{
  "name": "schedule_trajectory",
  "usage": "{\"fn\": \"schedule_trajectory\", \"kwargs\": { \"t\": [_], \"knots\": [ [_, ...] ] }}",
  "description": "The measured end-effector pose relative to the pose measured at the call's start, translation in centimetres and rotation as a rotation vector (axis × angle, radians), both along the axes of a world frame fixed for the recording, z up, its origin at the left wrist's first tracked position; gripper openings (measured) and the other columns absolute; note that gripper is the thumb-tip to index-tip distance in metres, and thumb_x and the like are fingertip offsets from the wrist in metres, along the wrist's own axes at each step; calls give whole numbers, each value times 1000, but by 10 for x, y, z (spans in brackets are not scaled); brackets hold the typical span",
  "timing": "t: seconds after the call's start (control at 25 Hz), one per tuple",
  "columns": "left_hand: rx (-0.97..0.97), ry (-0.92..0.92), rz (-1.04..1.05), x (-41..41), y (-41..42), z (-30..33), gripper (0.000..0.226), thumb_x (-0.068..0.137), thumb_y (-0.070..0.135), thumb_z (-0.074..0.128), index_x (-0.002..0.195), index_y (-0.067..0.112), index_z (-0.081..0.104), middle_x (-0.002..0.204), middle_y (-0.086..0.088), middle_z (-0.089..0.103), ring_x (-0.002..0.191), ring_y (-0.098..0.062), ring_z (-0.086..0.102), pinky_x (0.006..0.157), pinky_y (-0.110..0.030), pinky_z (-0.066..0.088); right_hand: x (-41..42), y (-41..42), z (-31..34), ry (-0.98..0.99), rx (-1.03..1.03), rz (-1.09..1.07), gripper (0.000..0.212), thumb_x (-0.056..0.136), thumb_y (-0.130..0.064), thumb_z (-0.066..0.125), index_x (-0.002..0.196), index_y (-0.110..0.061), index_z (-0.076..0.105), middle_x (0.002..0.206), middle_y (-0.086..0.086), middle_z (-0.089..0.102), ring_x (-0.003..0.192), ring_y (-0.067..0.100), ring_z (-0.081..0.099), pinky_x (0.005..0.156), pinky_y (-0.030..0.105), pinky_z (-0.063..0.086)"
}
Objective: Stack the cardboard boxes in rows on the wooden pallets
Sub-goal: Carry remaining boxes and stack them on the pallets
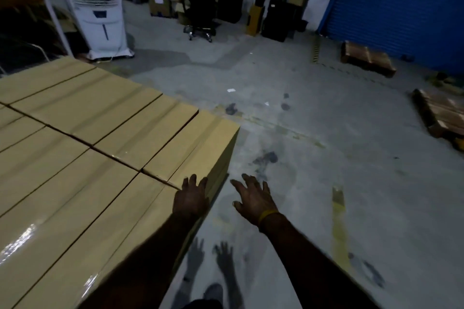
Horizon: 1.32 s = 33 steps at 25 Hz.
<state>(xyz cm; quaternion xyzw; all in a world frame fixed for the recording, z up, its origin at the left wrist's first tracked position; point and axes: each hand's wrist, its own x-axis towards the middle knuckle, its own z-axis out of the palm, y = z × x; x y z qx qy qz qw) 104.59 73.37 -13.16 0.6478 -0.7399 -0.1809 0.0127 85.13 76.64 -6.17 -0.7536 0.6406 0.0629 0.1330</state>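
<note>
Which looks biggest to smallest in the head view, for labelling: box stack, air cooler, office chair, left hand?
1. Box stack, nearest the camera.
2. Air cooler.
3. Office chair and left hand: alike; nearness enlarges the hand.

The grey concrete floor (313, 163) carried a tall stack of cardboard boxes (100, 158) at left, wooden pallets (367, 59) at right, and an air cooler (100, 7) at its far-left edge.

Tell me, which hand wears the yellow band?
The right hand, spread over the bare floor, has a yellow wristband. The left hand has none and rests on the stacked cardboard boxes.
</note>
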Motion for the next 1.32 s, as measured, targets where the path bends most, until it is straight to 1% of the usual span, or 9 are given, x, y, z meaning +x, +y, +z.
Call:
{"fn": "schedule_trajectory", "kwargs": {
  "t": [0.2, 0.36, 0.48, 0.6, 0.72, 0.92, 1.08, 1.28, 1.32],
  "knots": [
    [24, -12, 106, -36, -99, 8, 67, 97, 35, 52, 154, 26, 20, 161, -11, 14, 149, -34, 15, 109, -51, 39, -41, -126, 5, -8, -22, 106, 63, 100, -34, 49, 155, -31, 20, 164, 5, 8, 151, 25, 6, 119, 51, 5],
    [22, -16, 228, -64, -165, 11, 67, 97, 36, 54, 154, 26, 20, 161, -11, 14, 149, -34, 16, 107, -50, 40, -67, -207, 0, 54, -2, 244, 63, 100, -34, 49, 155, -29, 20, 164, 5, 10, 151, 25, 6, 119, 53, 6],
    [40, -7, 341, -92, -206, 2, 66, 98, 36, 54, 154, 26, 20, 161, -10, 14, 148, -34, 16, 107, -50, 40, -91, -269, -5, 73, -7, 372, 64, 99, -33, 49, 155, -30, 19, 163, 6, 12, 151, 25, 7, 119, 53, 8],
    [34, -3, 496, -127, -250, -7, 67, 98, 37, 53, 155, 27, 20, 162, -9, 14, 149, -33, 15, 108, -50, 40, -123, -340, -6, 100, -14, 519, 64, 100, -34, 47, 156, -31, 15, 164, 4, 7, 151, 26, 5, 119, 54, 6],
    [33, 56, 660, -172, -292, -8, 68, 97, 37, 55, 155, 28, 20, 161, -9, 15, 148, -31, 16, 109, -48, 39, -159, -410, -4, 99, -13, 670, 64, 101, -32, 47, 156, -32, 16, 164, 5, 8, 151, 28, 6, 119, 54, 6],
    [53, 113, 823, -237, -338, -12, 69, 95, 37, 58, 154, 29, 21, 162, -8, 15, 147, -30, 18, 108, -48, 40, -204, -498, -17, 107, 9, 836, 63, 101, -29, 48, 155, -31, 18, 164, 6, 8, 151, 29, 5, 118, 55, 6],
    [49, 107, 949, -256, -375, -28, 68, 95, 35, 59, 153, 29, 23, 161, -9, 16, 146, -30, 22, 105, -47, 44, -200, -557, -40, 106, 38, 985, 64, 100, -27, 50, 155, -31, 18, 164, 6, 9, 151, 28, 6, 119, 54, 5],
    [82, 119, 1116, -262, -422, -76, 58, 101, 31, 48, 154, 29, 23, 163, -8, 14, 148, -30, 18, 106, -48, 42, -165, -624, -93, 89, 62, 1141, 56, 103, -31, 41, 155, -33, 19, 165, 5, 7, 151, 26, 5, 119, 51, 6],
    [89, 136, 1154, -265, -432, -86, 57, 102, 30, 46, 154, 29, 24, 163, -8, 14, 149, -30, 17, 107, -49, 41, -162, -638, -104, 109, 73, 1183, 58, 103, -29, 43, 155, -32, 18, 165, 6, 6, 151, 27, 5, 119, 51, 7]
  ]
}}
